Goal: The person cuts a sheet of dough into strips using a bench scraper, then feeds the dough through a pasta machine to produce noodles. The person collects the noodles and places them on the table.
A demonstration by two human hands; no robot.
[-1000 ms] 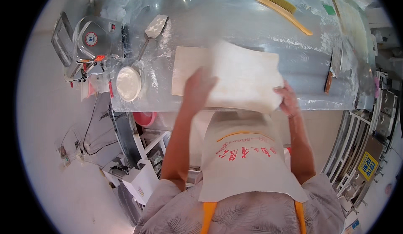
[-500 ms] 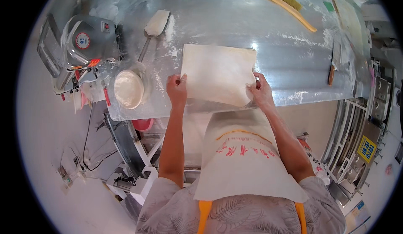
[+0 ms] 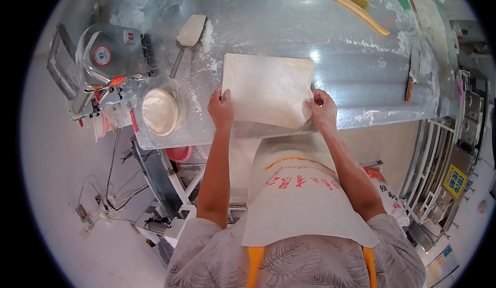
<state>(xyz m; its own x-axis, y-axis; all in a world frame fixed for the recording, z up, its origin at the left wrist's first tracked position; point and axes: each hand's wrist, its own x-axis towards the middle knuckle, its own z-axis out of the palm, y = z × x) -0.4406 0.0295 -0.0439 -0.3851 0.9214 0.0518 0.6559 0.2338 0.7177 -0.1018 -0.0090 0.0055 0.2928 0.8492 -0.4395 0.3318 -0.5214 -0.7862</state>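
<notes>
Stack of pale, floury sheets point(image 3: 266, 89) lies near the front edge of the metal table point(image 3: 268, 27). Left hand point(image 3: 221, 108) touches its left edge; right hand point(image 3: 323, 113) touches its right edge, near the lower corner. Grip unclear. Left of stack: round bowl point(image 3: 175, 118) of white flour point(image 3: 158, 111), scoop point(image 3: 190, 31) just beyond, machine point(image 3: 111, 55) farther left. Brush point(image 3: 351, 3), bristles facing away, lies at far right; brown-handled blade point(image 3: 415, 68) nearer the right end. Flour streaks the tabletop.

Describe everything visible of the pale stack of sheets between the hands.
The stack of sheets is pale cream, roughly rectangular and dough-like, with layered edges at its far right corner and an uneven near right one. It lies roughly flat on the metal-looking table, near the front edge. The left hand touches its left side, the right hand its right.
</notes>
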